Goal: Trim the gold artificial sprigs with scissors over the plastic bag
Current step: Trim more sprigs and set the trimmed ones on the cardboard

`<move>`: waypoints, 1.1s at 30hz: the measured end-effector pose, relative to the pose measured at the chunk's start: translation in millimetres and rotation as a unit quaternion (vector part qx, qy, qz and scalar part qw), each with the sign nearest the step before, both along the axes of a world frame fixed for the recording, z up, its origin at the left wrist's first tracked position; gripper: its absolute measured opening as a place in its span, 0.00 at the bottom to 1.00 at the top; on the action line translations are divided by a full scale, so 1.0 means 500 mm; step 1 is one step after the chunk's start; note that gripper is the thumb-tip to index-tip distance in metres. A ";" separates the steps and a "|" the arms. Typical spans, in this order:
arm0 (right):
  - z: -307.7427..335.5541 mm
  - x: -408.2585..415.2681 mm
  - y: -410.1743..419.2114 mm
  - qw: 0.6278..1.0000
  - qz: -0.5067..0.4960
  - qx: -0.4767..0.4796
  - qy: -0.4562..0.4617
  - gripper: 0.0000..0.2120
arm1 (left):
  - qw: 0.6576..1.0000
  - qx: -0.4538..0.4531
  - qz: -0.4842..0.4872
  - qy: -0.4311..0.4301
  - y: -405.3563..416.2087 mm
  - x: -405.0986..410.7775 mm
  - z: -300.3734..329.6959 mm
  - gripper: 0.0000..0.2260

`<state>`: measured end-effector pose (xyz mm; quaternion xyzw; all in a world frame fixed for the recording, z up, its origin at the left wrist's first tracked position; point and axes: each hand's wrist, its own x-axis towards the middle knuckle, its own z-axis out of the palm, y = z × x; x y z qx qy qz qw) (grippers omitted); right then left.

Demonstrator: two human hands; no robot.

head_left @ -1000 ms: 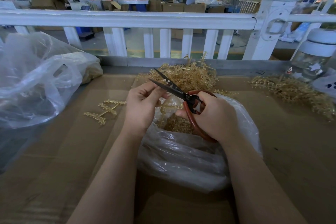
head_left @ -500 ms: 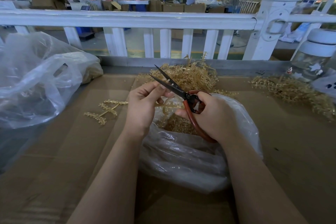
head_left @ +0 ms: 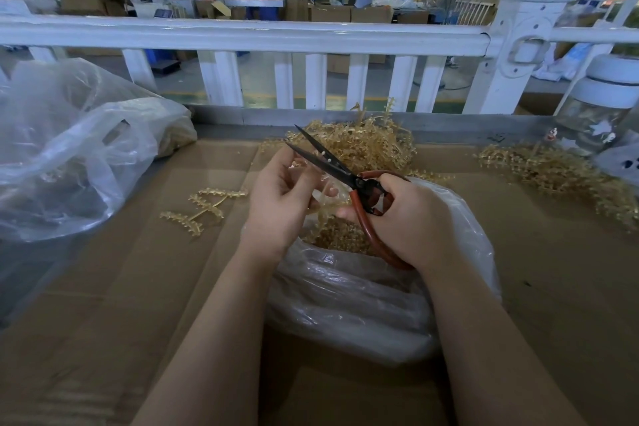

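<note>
My right hand (head_left: 409, 218) grips the red handles of black-bladed scissors (head_left: 328, 162), whose blades are parted and point up-left. My left hand (head_left: 281, 197) pinches a gold sprig (head_left: 323, 207) right beside the blades; the sprig is mostly hidden by my fingers. Both hands hover over an open clear plastic bag (head_left: 363, 301) that holds gold trimmings (head_left: 337, 235). A heap of gold sprigs (head_left: 366, 145) lies just behind the hands. One loose sprig (head_left: 204, 206) lies on the cardboard to the left.
Brown cardboard (head_left: 121, 304) covers the table. A large crumpled plastic bag (head_left: 69, 149) sits at the left, more gold sprigs (head_left: 560, 176) at the right near a glass jar (head_left: 601, 107). A white fence railing (head_left: 276, 34) runs along the far edge.
The scissor blades have opened slightly wider. My left hand's fingers have shifted a little on the sprig. Both hands stay over the bag.
</note>
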<state>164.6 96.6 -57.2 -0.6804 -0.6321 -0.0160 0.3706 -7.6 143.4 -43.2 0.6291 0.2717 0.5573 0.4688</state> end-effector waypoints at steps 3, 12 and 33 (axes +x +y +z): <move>0.002 0.001 -0.001 1.000 0.000 0.005 -0.001 0.34 | 1.000 0.006 0.021 0.018 0.000 -0.002 -0.002 0.07; -0.002 0.001 0.001 1.000 0.008 0.008 -0.002 0.37 | 0.999 0.008 0.047 0.014 0.012 -0.005 0.001 0.08; -0.001 0.002 -0.001 1.000 0.005 0.013 -0.020 0.40 | 0.996 0.040 0.051 0.055 0.016 -0.011 0.000 0.07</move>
